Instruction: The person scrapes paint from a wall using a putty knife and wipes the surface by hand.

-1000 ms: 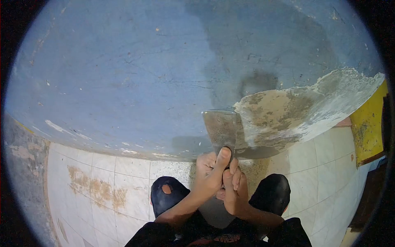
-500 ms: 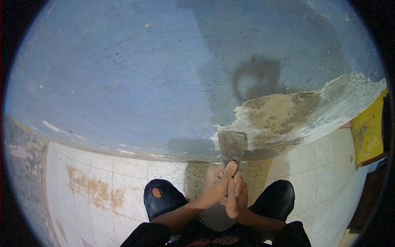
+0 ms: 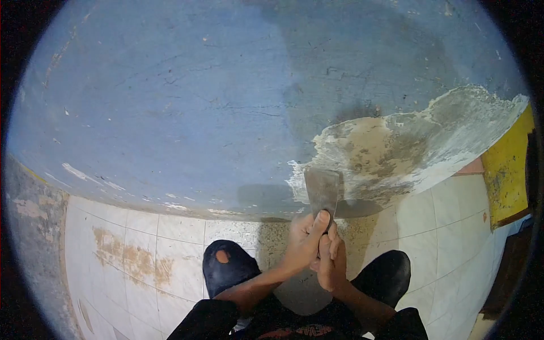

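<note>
A scraper (image 3: 323, 186) with a broad metal blade points up against the lower part of a blue wall (image 3: 187, 113). My left hand (image 3: 306, 241) is closed round its handle, with the thumb along the base of the blade. Just below and to the right, my right hand (image 3: 333, 263) also wraps the handle, which the fingers mostly hide. The blade's edge lies at the left side of a bare patch (image 3: 368, 144), where paint is gone and beige and grey plaster shows. Ragged white paint edges border this patch.
White floor tiles (image 3: 181, 229) run below the wall, with brown dust (image 3: 136, 258) at the left. My knees (image 3: 229, 266) are bent on both sides of my arms. A yellow panel (image 3: 507, 175) stands at the right, and a worn grey surface (image 3: 37, 243) at the left.
Both hands and the scraper have shifted slightly up in the view. The white scraped area left of the blade looks a little wider, and the camera view has tilted slightly.
</note>
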Tool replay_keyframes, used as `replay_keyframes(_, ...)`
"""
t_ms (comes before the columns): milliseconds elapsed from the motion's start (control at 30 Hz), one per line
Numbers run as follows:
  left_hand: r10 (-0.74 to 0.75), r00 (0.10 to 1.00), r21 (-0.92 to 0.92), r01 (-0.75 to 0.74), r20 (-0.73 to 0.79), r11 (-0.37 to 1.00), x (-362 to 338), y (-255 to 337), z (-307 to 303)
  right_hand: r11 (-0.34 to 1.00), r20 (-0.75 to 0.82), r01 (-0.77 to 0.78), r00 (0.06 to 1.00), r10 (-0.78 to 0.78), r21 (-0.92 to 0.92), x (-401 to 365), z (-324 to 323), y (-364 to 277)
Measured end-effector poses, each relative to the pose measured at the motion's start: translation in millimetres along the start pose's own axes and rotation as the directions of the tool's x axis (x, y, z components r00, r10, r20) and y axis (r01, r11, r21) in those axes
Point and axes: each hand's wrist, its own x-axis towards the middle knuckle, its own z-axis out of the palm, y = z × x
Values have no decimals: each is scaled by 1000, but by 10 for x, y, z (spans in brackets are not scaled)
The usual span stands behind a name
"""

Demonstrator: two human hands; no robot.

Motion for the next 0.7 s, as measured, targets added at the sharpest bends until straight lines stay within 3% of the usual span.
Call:
replay_keyframes(67,-76,995,-79,70,-70,994,-61,-62,22,1000,-56,14,998,-15,-9,-34,32,-3)
replay_keyframes(133,-80,991,-18,79,-106,997,-73,-74,10,999,-113,32,993,-34,-18,-43,52,-38)
replay_keyframes(200,-81,987,44,88,-140,995,-85,-24,7,986,-51,-121,991,128,113,-37,61,-90)
replay_keyframes(267,-96,989,46,102,-113,994,-29,136,15,988,-23,-110,993,113,113,-9,109,-157)
replay_keyframes(367,12,982,29,-6,-188,1000,43,296,13,990,4,-75,997,75,121,69,180,-281)
replay_keyframes(400,3,981,36,4,-193,999,29,363,11,989,-4,-58,998,59,134,69,214,-336)
replay_keyframes(467,113,979,22,-111,-168,994,55,485,14,975,13,-80,997,79,207,91,225,-387)
replay_keyframes(567,107,983,22,-105,-148,994,61,294,7,981,78,-91,994,78,169,126,141,-286)
replay_keyframes(667,111,990,119,-100,-90,988,12,84,15,992,-17,-3,1000,5,125,27,-11,-68)
replay_keyframes(700,31,994,54,-26,-102,998,-24,51,49,992,33,65,998,-62,-111,-29,-135,234)
